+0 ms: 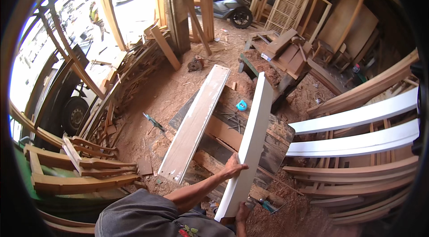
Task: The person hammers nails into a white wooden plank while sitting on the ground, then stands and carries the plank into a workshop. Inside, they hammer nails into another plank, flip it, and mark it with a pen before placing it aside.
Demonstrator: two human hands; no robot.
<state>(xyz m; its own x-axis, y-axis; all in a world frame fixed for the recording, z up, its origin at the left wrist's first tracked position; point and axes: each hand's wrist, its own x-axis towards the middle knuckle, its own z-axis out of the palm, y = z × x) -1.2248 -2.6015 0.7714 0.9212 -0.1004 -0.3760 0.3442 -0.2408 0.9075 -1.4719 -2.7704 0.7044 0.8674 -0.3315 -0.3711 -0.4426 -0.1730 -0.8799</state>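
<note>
A long white-painted board stands on edge over the low workbench, its near end close to my body. My left hand grips it partway along, thumb over the white face. Lower down, my right hand is closed on the board's near end; some of its fingers are hidden. To the left lies a second plank with patchy, worn white paint. Between the two boards are a blue tape measure and several thin metal pieces, perhaps long nails.
Two white boards lie over stacked lumber at the right. Curved wooden parts are piled at the left. A teal-handled tool lies near my right hand. Sawdust covers the floor; a scooter stands behind.
</note>
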